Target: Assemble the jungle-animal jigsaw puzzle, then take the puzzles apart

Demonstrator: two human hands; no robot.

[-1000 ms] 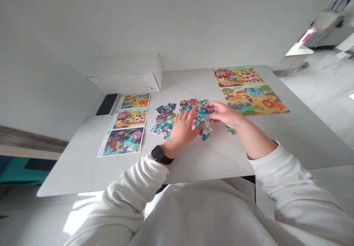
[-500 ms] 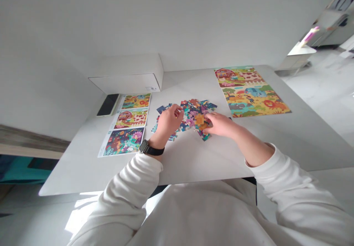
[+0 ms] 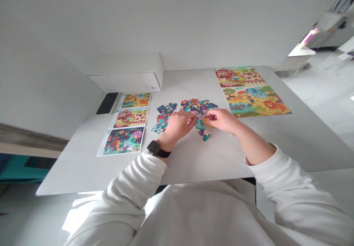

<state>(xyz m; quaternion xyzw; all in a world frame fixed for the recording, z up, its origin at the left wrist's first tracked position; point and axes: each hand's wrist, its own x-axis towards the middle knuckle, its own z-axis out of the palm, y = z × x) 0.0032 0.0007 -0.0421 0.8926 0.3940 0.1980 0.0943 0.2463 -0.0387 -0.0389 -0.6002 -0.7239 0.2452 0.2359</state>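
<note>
A loose heap of colourful jigsaw puzzle pieces lies in the middle of the table, partly covered by my hands. My left hand, with a black watch on its wrist, reaches over the heap; its fingers are curled together and what they hold, if anything, is hidden. Close by on the right, my right hand is closed, thumb and fingers pinching an orange puzzle piece just above the others. Dark blue puzzle pieces show beyond my left hand.
Left of the heap lies a sheet with three printed pictures, and a phone beyond it. A white box stands against the wall. Two assembled puzzles, a farm scene and an animal scene, lie back right on the table.
My left hand has moved right and slightly nearer, closing in on my right hand. My right hand's fingers have curled in, and the orange piece shows less and further right.
</note>
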